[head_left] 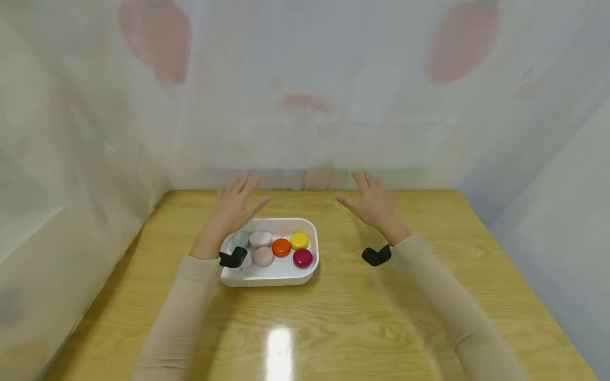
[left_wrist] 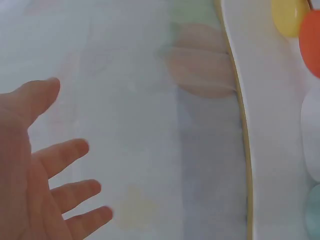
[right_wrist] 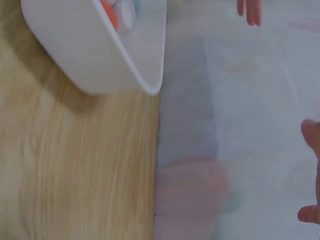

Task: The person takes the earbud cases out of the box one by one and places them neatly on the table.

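A white rectangular tub (head_left: 269,282) stands on the table, holding several smooth, rounded, pebble-like pieces. Among them are an orange piece (head_left: 281,247), a yellow piece (head_left: 299,241), a dark pink piece (head_left: 302,258), a white piece (head_left: 260,239) and a pale pink piece (head_left: 263,256). My left hand (head_left: 232,211) is raised over the tub's left side, fingers spread, and partly hides a pale green piece (head_left: 240,241). To the right of the tub, my right hand (head_left: 374,206) hovers above the table with fingers extended. Neither hand holds anything.
The light wooden table (head_left: 352,323) ends at a back edge beyond the hands. Pale curtains with faded printed shapes (head_left: 305,137) hang behind and along both sides. A black wrist-worn piece (head_left: 376,256) sits by the right wrist, another (head_left: 233,257) by the left.
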`<state>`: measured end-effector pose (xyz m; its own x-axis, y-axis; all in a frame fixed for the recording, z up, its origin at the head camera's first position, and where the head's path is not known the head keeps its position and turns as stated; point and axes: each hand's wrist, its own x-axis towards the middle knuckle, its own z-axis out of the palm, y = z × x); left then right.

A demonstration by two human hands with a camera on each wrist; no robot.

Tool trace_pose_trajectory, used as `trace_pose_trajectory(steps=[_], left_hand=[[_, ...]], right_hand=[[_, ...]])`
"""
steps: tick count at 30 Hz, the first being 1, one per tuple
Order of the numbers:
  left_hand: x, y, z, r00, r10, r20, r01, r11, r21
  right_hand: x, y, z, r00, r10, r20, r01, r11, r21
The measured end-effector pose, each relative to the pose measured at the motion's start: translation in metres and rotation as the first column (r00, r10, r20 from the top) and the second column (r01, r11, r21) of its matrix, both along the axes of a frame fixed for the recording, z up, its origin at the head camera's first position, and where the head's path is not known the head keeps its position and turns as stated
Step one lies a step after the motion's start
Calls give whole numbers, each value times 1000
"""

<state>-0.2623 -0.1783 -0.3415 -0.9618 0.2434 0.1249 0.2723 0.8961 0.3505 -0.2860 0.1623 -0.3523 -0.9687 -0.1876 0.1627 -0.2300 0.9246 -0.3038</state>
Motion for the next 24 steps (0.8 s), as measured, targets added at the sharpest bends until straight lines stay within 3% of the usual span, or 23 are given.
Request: trace_pose_trajectory(steps=[3,6,14,20,24], left_hand=[[13,-14,-9,997,-73,21,69,984,167],[22,-29,-16,992,-123,29,111,958,266],[37,-75,-36,979,-161,122,96,902,421],[43,-105,-59,937,-188,296,14,863,504],[42,-124,-74,901,-262,345,29,831,555]], right_hand=[[7,-6,-8,996,91,20,-87,984,-154],[13,-12,-14,984,170,46,-149,945,-291],[35,-37,-27,953,299,51,-237,839,-489],[51,-60,-35,918,395,33,-292,731,-617],[57,-77,-38,883,467,47,-339,704,-624]])
